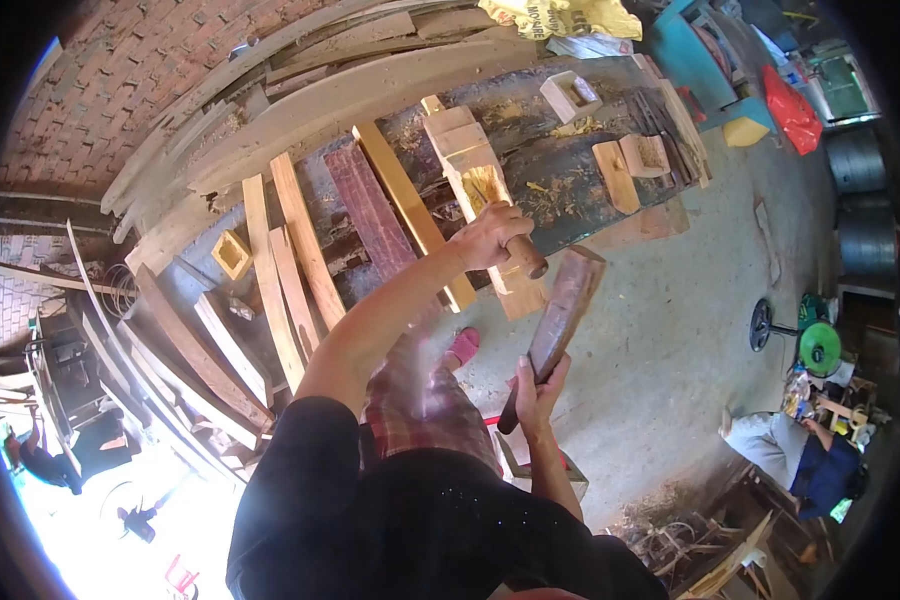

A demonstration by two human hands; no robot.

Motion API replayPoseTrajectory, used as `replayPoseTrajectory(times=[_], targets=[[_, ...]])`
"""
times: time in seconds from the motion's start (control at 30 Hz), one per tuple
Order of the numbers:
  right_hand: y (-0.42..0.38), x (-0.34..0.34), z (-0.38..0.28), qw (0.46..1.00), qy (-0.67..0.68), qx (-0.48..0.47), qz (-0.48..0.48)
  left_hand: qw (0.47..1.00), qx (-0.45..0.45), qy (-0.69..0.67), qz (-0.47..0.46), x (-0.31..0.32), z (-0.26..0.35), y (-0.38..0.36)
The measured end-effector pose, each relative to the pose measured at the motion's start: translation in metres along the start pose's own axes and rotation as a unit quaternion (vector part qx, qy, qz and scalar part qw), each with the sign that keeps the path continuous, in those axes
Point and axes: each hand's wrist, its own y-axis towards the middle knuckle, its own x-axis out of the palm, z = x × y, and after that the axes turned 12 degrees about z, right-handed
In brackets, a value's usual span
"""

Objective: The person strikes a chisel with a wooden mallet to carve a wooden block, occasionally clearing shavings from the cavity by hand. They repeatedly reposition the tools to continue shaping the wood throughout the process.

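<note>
My left hand (492, 236) is closed around a chisel (527, 257); the round end of its wooden handle sticks out toward me, while the blade is hidden by my fingers. Beneath that hand lies a pale wooden block (463, 150) with a rough hollow (482, 184) cut into it and chips around the cut. In my right hand (540, 392) is a thick wooden mallet (567, 306), gripped low and raised beside the block. The mallet's head is apart from the chisel handle.
Left of the block lie a yellowish board (398, 187), a reddish-brown board (372, 208) and several planks (305, 235). Hollowed wooden pieces (571, 96) sit at the bench's far right. A pink slipper (463, 346) shows below. Another person (805, 455) sits at the lower right near a green fan (820, 347).
</note>
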Motion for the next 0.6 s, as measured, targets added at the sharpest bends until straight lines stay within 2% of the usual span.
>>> replayPoseTrajectory(times=[0.13,0.2,0.33,0.37,0.4,0.47,0.53,0.6], targets=[[0.002,-0.003,-0.01,0.999,0.035,0.011,0.028,0.999,0.018,-0.035,-0.027,0.007,0.01,-0.005],[0.002,-0.007,-0.012,0.999,0.03,0.019,0.025,0.999,0.045,-0.009,0.007,0.015,0.01,-0.008],[0.014,-0.015,-0.003,1.0,0.004,0.01,0.017,0.998,0.001,0.062,0.018,-0.004,0.015,-0.01],[0.023,-0.017,-0.002,0.999,-0.04,0.009,0.022,0.997,0.007,0.019,0.076,-0.011,0.023,-0.012],[0.036,-0.018,0.001,0.996,-0.08,0.007,0.028,0.997,0.01,0.019,0.072,-0.018,0.03,-0.014],[0.078,-0.019,0.025,0.989,-0.125,-0.074,0.018,0.986,0.009,-0.008,0.169,-0.03,0.045,-0.026],[0.123,-0.013,0.032,0.961,-0.221,-0.165,0.022,0.986,-0.001,-0.007,0.166,-0.036,0.048,-0.045],[0.162,0.0,0.018,0.937,-0.337,-0.093,-0.011,0.98,-0.061,-0.071,0.178,-0.045,0.052,-0.062]])
